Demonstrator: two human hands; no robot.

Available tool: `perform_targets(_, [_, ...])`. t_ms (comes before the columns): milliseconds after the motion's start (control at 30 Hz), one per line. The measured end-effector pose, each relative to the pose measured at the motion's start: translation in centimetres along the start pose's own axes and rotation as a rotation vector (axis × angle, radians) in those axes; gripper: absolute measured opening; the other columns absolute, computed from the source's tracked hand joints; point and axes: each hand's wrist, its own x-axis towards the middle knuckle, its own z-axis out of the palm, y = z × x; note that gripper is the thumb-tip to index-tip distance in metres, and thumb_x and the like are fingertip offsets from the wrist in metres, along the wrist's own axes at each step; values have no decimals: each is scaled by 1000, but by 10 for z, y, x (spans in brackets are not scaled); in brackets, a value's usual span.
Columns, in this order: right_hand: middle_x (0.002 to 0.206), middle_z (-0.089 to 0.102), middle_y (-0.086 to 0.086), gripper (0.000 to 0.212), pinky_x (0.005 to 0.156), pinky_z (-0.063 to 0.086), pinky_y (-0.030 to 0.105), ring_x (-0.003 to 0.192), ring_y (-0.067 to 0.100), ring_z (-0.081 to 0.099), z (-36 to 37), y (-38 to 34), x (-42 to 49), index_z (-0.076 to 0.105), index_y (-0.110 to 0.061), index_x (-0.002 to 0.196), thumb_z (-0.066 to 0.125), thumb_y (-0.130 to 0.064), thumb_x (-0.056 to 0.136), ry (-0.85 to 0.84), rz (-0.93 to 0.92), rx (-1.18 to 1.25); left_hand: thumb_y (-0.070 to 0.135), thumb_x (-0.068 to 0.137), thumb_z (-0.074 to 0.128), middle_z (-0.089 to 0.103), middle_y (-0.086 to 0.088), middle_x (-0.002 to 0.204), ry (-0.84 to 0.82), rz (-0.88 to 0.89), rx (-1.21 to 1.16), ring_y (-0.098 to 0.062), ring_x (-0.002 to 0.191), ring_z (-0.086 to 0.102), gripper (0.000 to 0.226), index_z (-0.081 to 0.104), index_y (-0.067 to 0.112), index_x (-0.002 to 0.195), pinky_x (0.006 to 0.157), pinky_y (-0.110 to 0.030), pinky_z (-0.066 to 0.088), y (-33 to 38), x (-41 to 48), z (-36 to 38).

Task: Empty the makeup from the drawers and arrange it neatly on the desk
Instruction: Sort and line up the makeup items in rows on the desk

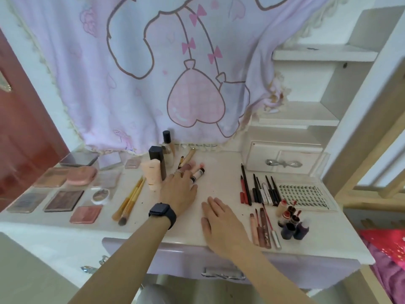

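Makeup lies sorted on the white desk (pixel 221 172). My left hand (pixel 178 190), with a dark watch and rings, reaches forward, its fingers stretched over a small white tube with a dark cap (pixel 199 172). Flat on the desk near the front edge lies my right hand (pixel 219 222), holding nothing. Several palettes (pixel 64 200) fill the left side, beside them brushes (pixel 131 199). A peach tube (pixel 152 175), a dark bottle (pixel 157 159) and a glass bottle (pixel 167 147) stand behind my left hand. Pencils (pixel 259 190), lip glosses (pixel 264 229) and small bottles (pixel 291 223) lie to the right.
A lash tray (pixel 306 194) sits at the right, in front of a small white drawer box (pixel 282 157) that is closed. The lilac desk drawer (pixel 223 274) below is closed. A pink cartoon blanket (pixel 175 73) hangs behind the desk. White shelves (pixel 306 115) stand at the right.
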Motion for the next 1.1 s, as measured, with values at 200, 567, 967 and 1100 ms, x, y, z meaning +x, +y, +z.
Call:
perform_targets(200, [169, 4, -2, 78, 119, -12, 26, 155, 14, -2, 8, 0, 4, 13, -18, 161, -12, -50, 94, 1, 24, -20, 35, 100, 46, 39, 8, 154, 15, 6, -26, -26, 119, 51, 31, 55, 22, 127, 89, -37, 48, 1, 18, 18])
perform_targets(567, [130, 63, -12, 52, 96, 49, 26, 107, 2, 64, -34, -11, -10, 39, -31, 146, 41, -56, 101, 224, 282, 799, 26, 96, 65, 66, 23, 100, 61, -2, -728, 4, 90, 58, 17, 67, 35, 109, 73, -9, 43, 1, -58, -25])
perform_targets(967, [56, 48, -2, 25, 47, 30, 24, 47, 12, 35, -88, 11, -92, 61, -4, 96, 53, -27, 104, 373, 343, 1267, 43, 98, 54, 61, 20, 99, 11, 452, -492, 2, 94, 53, 29, 61, 35, 126, 79, -11, 40, 69, -125, -52])
perform_targets(1100, [59, 52, -4, 17, 55, 40, 18, 52, 7, 44, -92, 21, -124, 62, -3, 101, 53, -18, 103, 473, 224, 1150, 46, 98, 49, 59, 18, 82, 1, 453, -558, -4, 80, 53, 32, 67, 27, 117, 71, -15, 39, 96, -135, -49])
